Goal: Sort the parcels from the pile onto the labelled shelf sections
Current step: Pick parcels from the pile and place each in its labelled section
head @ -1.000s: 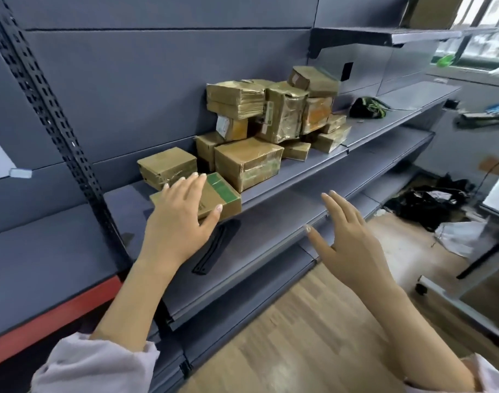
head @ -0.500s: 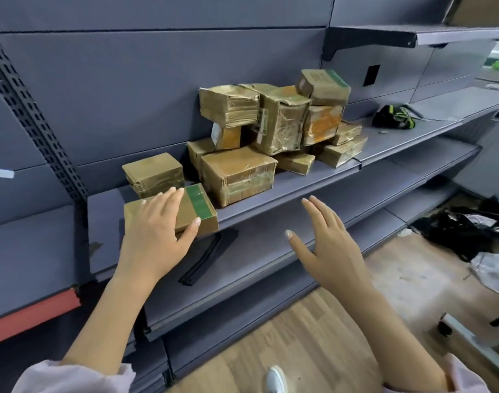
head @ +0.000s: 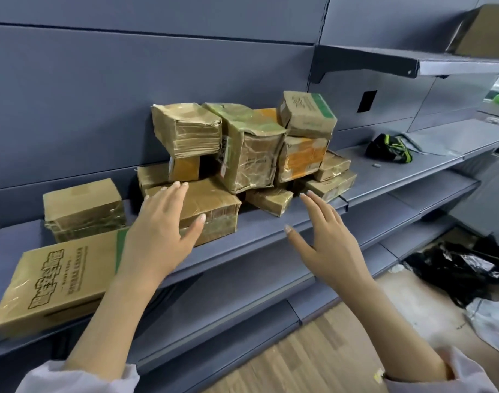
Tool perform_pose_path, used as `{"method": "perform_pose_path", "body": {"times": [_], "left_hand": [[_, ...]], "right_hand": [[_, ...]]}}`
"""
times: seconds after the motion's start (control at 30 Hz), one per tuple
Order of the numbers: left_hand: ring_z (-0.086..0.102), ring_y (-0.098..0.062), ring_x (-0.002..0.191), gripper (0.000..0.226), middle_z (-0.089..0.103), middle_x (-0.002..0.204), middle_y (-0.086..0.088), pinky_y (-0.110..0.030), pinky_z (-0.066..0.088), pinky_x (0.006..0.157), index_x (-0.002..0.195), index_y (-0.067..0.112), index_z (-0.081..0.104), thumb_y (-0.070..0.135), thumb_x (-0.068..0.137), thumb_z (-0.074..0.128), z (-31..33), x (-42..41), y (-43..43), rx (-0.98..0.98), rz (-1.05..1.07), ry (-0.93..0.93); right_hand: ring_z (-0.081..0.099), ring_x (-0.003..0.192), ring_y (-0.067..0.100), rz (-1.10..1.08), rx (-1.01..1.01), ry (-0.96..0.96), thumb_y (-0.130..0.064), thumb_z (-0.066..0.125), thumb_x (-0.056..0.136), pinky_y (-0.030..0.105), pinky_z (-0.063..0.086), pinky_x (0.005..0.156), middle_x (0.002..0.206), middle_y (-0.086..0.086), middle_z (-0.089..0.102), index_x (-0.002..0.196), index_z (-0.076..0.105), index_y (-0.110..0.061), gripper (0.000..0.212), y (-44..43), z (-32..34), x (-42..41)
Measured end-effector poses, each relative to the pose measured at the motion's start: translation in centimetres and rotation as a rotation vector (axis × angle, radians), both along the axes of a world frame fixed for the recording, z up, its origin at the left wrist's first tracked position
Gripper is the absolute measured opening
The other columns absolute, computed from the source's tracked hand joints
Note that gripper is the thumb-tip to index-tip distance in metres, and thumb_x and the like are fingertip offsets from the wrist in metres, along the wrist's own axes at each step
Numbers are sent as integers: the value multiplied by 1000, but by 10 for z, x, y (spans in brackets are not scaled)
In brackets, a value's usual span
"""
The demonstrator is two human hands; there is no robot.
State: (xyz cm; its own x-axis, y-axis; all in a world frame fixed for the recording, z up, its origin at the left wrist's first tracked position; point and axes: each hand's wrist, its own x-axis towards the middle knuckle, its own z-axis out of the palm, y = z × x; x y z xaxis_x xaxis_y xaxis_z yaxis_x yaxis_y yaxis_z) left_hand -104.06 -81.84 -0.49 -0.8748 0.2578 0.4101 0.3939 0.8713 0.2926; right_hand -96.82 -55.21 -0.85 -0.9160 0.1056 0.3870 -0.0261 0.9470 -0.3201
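Observation:
A pile of several taped cardboard parcels (head: 251, 148) sits on the grey shelf (head: 271, 228). A flat printed parcel with a green stripe (head: 58, 279) lies at the shelf's left front edge, with nothing on it. Behind it stands a separate brown box (head: 82, 208). My left hand (head: 160, 228) is open, fingers spread over the top of the large front box (head: 214, 205) of the pile; whether it touches the box I cannot tell. My right hand (head: 324, 239) hovers open in front of the shelf edge, below the small parcels on the right, holding nothing.
A black and green item (head: 390, 148) lies further right on the same shelf. An upper shelf (head: 412, 63) juts out at top right. Lower shelves run beneath. Dark bags (head: 458, 268) and white wrapping lie on the wooden floor at right.
My left hand has let go of the flat green-striped parcel, which now lies on the shelf, and moved right onto the large box. My right hand has moved up toward the pile.

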Motion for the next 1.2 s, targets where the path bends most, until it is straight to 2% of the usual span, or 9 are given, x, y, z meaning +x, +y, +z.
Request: {"method": "perform_pose_path", "body": {"times": [0.07, 0.2, 0.3, 0.47, 0.57, 0.73, 0.87, 1.03, 1.2], "left_hand": [[26, -20, 146, 66, 34, 156, -3, -43, 27, 115, 152, 16, 30, 48, 96, 44, 7, -14, 20, 18, 4, 0], [25, -20, 146, 65, 33, 156, -3, -39, 19, 119, 151, 15, 31, 52, 99, 38, 22, -39, 55, 17, -22, 37], [27, -20, 146, 70, 36, 155, -4, -37, 17, 119, 150, 14, 32, 56, 93, 32, 27, -49, 74, 21, -39, 55], [24, -16, 146, 64, 35, 155, -1, -43, 33, 112, 151, 17, 32, 50, 97, 42, 40, -56, 113, 52, 13, 52], [23, -15, 146, 65, 32, 157, 1, -43, 37, 110, 152, 19, 29, 48, 95, 45, 44, -60, 138, 48, 52, 53], [23, -15, 146, 65, 31, 157, 0, -44, 36, 111, 152, 17, 29, 45, 97, 47, 44, -70, 186, 39, 158, 50], [21, -14, 146, 65, 30, 158, 1, -43, 35, 110, 152, 18, 27, 46, 96, 45, 42, -74, 228, 54, 255, 41], [23, -16, 146, 66, 30, 158, -1, -42, 32, 114, 152, 15, 29, 46, 95, 44, 42, -74, 274, 83, 333, 49], [24, -18, 147, 74, 30, 158, 0, -44, 33, 114, 152, 16, 28, 57, 90, 30, 41, -69, 296, 65, 412, 12]], "right_hand": [[19, 150, 11, -4, 4, 16, -53, 46, 97, 30, 42, 105, 163, -10, 21, 156, 25, -22, 70, 20, 7, -16], [22, 149, 13, -31, -7, 27, -53, 47, 97, 31, 42, 104, 162, -8, 25, 156, 27, -21, 69, 56, 19, -42], [23, 148, 11, -28, -33, 43, -52, 47, 97, 29, 40, 105, 162, -9, 25, 156, 27, -23, 69, 75, 24, -58], [23, 146, 10, -36, -113, 83, -49, 49, 97, 27, 35, 103, 161, -9, 27, 155, 29, -23, 67, 115, 30, -89], [24, 146, 12, -8, -141, 91, -49, 49, 96, 32, 37, 106, 161, -8, 28, 154, 30, -21, 67, 142, 31, -107], [21, 148, 10, 78, -139, 62, -51, 48, 98, 35, 39, 107, 162, -10, 25, 155, 28, -24, 67, 187, 36, -139], [20, 148, 10, 191, -118, 24, -51, 47, 97, 36, 34, 112, 163, -11, 22, 156, 25, -24, 68, 223, 40, -162], [23, 147, 11, 300, -137, 4, -55, 44, 97, 38, 37, 111, 162, -11, 23, 156, 23, -25, 69, 257, 43, -189], [21, 148, 9, 401, -160, -22, -54, 43, 98, 36, 34, 112, 163, -11, 22, 156, 21, -25, 68, 268, 47, -205]]}}
